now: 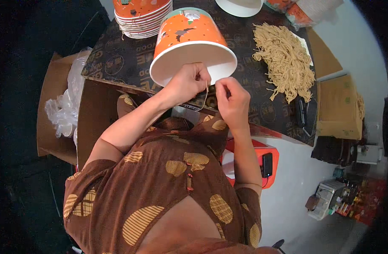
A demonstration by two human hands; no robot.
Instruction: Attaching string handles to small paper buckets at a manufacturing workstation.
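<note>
An orange paper bucket with printed figures and a white rim lies tipped on the table, its mouth facing me. At the rim's lower edge, my left hand pinches a thin tan string, whose end hangs below the fingers. Close beside it, my right hand is closed, thumb against forefinger, at the same string near the rim. The fingers hide how the string meets the bucket. A heap of matching tan strings lies to the right on the table.
A stack of orange buckets stands at the back left of the dark printed table. Far right are a white bowl-like container and wrapped buckets. A dark-handled tool lies near the right edge. Cardboard boxes flank the table.
</note>
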